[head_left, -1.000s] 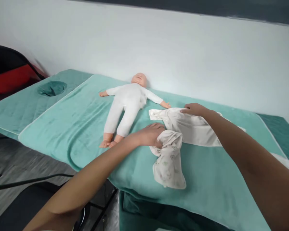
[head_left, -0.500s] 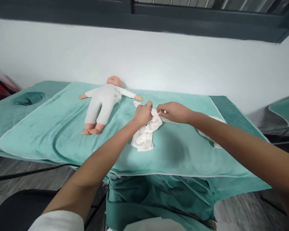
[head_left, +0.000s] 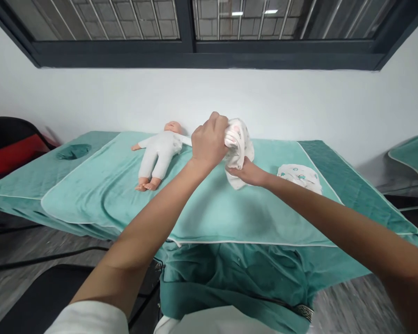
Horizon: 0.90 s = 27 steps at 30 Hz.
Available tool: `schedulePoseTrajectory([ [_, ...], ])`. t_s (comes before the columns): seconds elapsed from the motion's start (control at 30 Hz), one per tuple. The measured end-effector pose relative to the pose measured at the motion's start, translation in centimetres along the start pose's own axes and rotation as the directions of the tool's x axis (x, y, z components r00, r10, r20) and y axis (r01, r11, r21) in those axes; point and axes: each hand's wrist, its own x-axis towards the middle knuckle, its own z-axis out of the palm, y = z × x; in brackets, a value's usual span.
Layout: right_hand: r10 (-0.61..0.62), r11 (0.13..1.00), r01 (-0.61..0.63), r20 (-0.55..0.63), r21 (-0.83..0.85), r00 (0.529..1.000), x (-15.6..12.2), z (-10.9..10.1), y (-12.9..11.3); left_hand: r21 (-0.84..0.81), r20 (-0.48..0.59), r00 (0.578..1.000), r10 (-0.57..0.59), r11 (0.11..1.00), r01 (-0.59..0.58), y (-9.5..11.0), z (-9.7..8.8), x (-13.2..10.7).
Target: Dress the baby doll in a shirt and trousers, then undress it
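Note:
A small white baby garment (head_left: 239,139) with a faint print hangs bunched above the bed, between my hands. My left hand (head_left: 210,139) is closed round its upper left part. Lower down, my right hand (head_left: 246,172) grips the cloth's lower edge with the thumb up. To the left a baby doll (head_left: 159,150) in a white body suit lies on its back, its bare feet toward me. My left hand covers the end of one doll arm. A folded white cloth with green print (head_left: 300,176) lies to the right, partly behind my right forearm.
A green sheet with white piping (head_left: 209,218) covers the massage bed (head_left: 364,188), which has a face hole (head_left: 74,151) at its left end. Behind it stand a white wall and a dark window frame (head_left: 195,60). Black chairs (head_left: 45,297) are at the left.
Both hands have lifted the garment off the sheet, and it is now bunched in the air. My left hand has risen. The view has tilted up, showing more window.

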Motion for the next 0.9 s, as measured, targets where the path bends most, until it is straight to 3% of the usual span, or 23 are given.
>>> schedulePoseTrajectory([
  [0.07, 0.078, 0.964, -0.076, 0.001, 0.255, 0.997, -0.5, 1.4, -0.7, -0.008, 0.006, 1.000, -0.021, 1.000, 0.021, 1.2, -1.1, -0.5],
  [0.2, 0.169, 0.694, -0.170, 0.072, 0.700, 0.983, -1.3, 2.8, -2.4, -0.045, 0.064, 0.998, -0.028, 0.998, 0.031, 2.8, -3.1, -1.6],
  [0.3, 0.139, 0.542, -0.108, 0.039, 0.834, 0.990, -1.7, 2.9, -3.6, -0.074, 0.145, 0.989, 0.023, 0.997, -0.012, 3.2, -4.5, -3.1],
  [0.4, 0.098, 0.475, 0.003, -0.056, 0.880, 0.994, -2.4, 2.7, -4.9, -0.152, 0.274, 0.955, 0.113, 0.986, -0.073, 3.4, -6.3, -5.3],
  [0.47, 0.074, 0.476, 0.075, -0.124, 0.877, 0.989, -3.2, 2.5, -5.9, -0.283, 0.367, 0.909, 0.199, 0.954, -0.095, 3.4, -7.8, -6.7],
  [0.53, 0.028, 0.501, 0.127, -0.163, 0.856, 0.986, -4.5, 2.4, -7.0, -0.451, 0.384, 0.880, 0.280, 0.888, -0.086, 3.0, -9.4, -7.4],
  [0.6, -0.040, 0.547, 0.157, -0.162, 0.822, 0.986, -5.8, 2.2, -8.1, -0.567, 0.285, 0.923, 0.257, 0.822, -0.053, 2.4, -10.6, -7.6],
  [0.67, -0.081, 0.598, 0.166, -0.147, 0.784, 0.986, -6.9, 1.8, -9.1, -0.598, 0.173, 0.977, 0.123, 0.801, 0.006, 1.5, -11.1, -7.5],
  [0.7, -0.081, 0.625, 0.159, -0.139, 0.764, 0.987, -7.3, 1.7, -9.5, -0.601, 0.156, 0.986, 0.060, 0.798, 0.047, 1.2, -10.9, -7.4],
  [0.77, -0.045, 0.677, 0.111, -0.110, 0.727, 0.993, -7.7, 1.4, -10.0, -0.626, 0.223, 0.975, 0.007, 0.767, 0.138, 0.7, -10.0, -7.6],
  [0.83, 0.016, 0.715, 0.033, -0.064, 0.698, 0.998, -7.6, 1.3, -10.1, -0.668, 0.321, 0.947, -0.002, 0.708, 0.228, 0.4, -8.4, -8.1],
  [0.9, 0.066, 0.728, -0.023, -0.038, 0.685, 0.997, -7.2, 1.3, -9.6, -0.688, 0.340, 0.938, -0.065, 0.663, 0.296, 0.0, -6.7, -8.7],
])
